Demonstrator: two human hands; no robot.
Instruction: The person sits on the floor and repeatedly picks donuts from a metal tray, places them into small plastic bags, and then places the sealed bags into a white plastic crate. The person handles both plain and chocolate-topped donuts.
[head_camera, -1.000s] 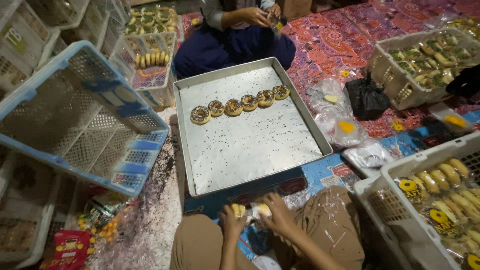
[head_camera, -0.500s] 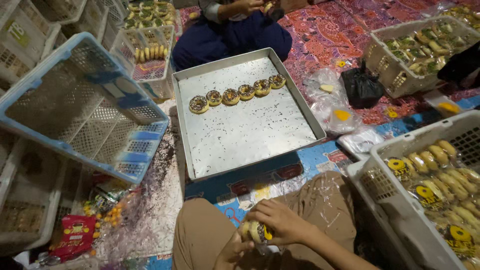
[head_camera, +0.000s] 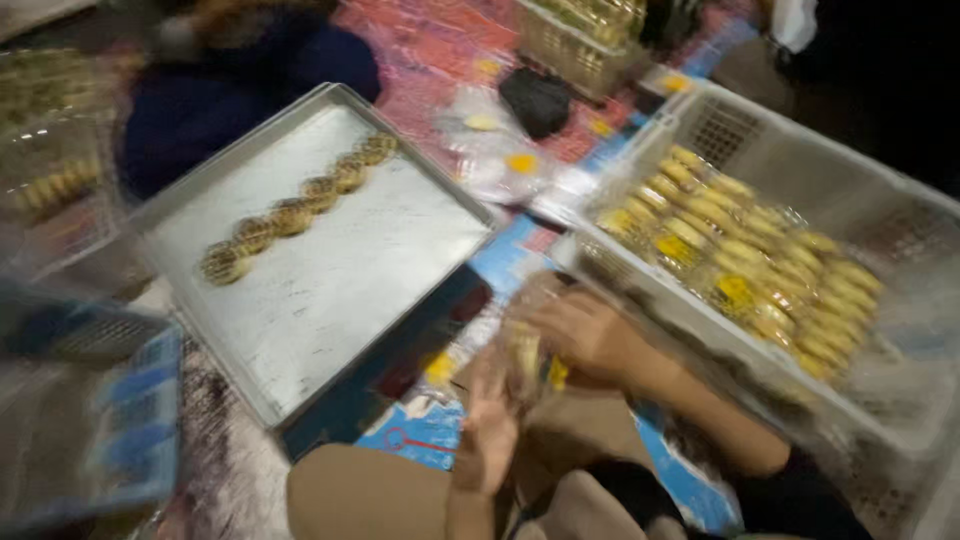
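Observation:
The view is blurred by motion. My right hand (head_camera: 590, 335) grips a small clear packet of yellow-brown pastries (head_camera: 525, 352) above my lap. Just below it, the raised fingers of my left hand (head_camera: 488, 430) press against the packet's underside. A large metal baking tray (head_camera: 330, 300) lies on the floor ahead and to the left, with one row of round pastries (head_camera: 300, 205) across its far part. Close on my right stands a white plastic crate (head_camera: 640, 275) filled with several packed pastries (head_camera: 740, 255).
A person in dark blue clothes (head_camera: 230, 90) sits beyond the tray. A blue crate (head_camera: 110, 420) is at the left edge. Clear bags with yellow labels (head_camera: 500, 155) and a black bag (head_camera: 537, 100) lie on the patterned mat. Another crate (head_camera: 590, 30) sits farther back.
The camera has swung right and closer, so the tray has shifted left and the white crate fills the right side. My hands still work the packet, now raised slightly over my lap.

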